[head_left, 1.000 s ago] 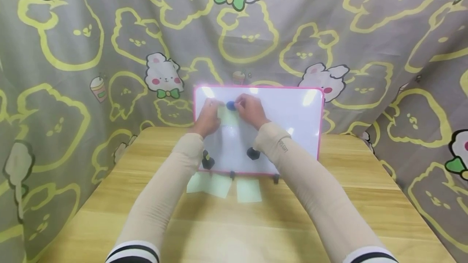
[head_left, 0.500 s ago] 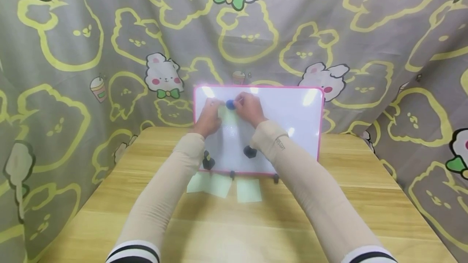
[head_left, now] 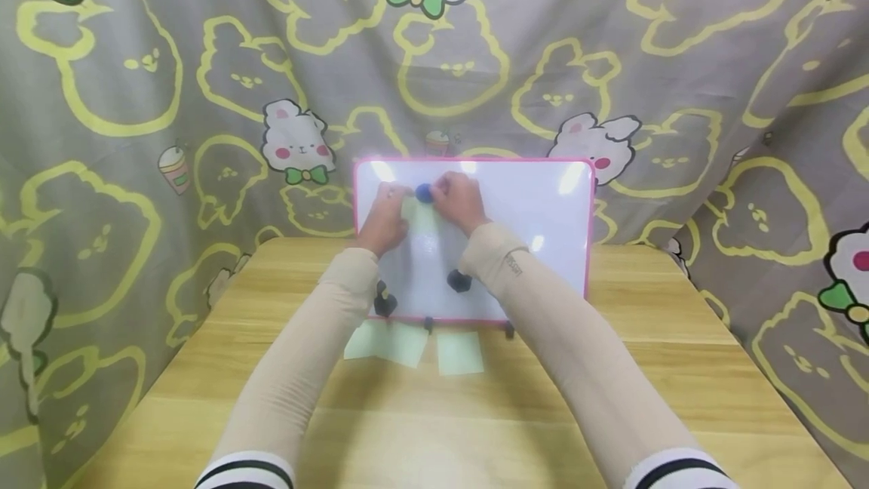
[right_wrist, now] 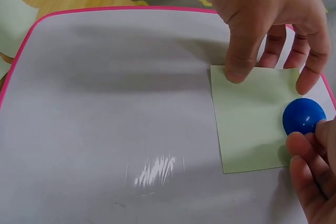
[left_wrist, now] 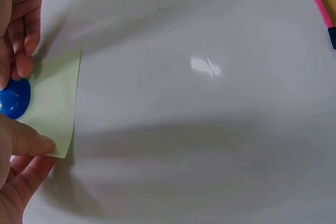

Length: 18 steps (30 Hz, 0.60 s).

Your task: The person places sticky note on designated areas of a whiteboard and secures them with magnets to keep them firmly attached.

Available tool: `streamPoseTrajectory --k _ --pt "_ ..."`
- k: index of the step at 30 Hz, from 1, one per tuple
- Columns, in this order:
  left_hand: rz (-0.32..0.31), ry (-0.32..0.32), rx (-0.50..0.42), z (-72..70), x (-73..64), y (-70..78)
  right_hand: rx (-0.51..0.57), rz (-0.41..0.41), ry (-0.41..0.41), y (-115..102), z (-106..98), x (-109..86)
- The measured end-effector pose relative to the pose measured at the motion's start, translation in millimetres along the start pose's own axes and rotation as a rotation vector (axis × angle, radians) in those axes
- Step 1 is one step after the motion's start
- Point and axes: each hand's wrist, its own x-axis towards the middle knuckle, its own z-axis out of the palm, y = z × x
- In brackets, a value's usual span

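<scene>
A pale green paper note (right_wrist: 252, 124) lies against the upright whiteboard (head_left: 529, 210), near its top edge in the head view. My left hand (head_left: 385, 221) pinches the note's left edge, thumb (left_wrist: 39, 142) on its face and fingertips behind it. A shiny blue round magnet (right_wrist: 303, 115) sits at the note's upper edge. My right hand (head_left: 463, 201) holds this magnet between thumb and fingertips, from the right side. In the right wrist view, those fingers (right_wrist: 307, 169) cover part of the magnet and the note's corner.
Two pale green notes (head_left: 397, 343) and a separate one (head_left: 459, 354) lie on the wooden table (head_left: 434, 429) before the board. Black feet (head_left: 510, 330) support the pink-framed board's lower edge. Behind it hangs a patterned grey curtain (head_left: 468, 44).
My right wrist has shifted slightly up and left, the fingers staying at the magnet. My left hand keeps its hold on the note. The head view has turned a little to the right.
</scene>
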Motion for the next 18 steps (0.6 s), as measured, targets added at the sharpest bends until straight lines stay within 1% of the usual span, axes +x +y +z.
streamPoseTrajectory --k 7,12,15,18 --pt "-0.017 0.004 0.000 -1.4 0.3 1.6 0.002 -0.012 0.016 8.8 10.8 5.6" --pt "0.004 0.018 0.022 0.0 1.5 0.4 -0.002 -0.014 0.018 12.3 13.9 8.1" --pt "0.005 0.024 0.031 0.0 2.3 0.8 -0.007 -0.008 0.011 11.4 11.9 8.9" --pt "-0.009 0.021 0.032 -0.4 2.9 2.0 -0.018 -0.003 0.009 8.2 8.7 8.5"
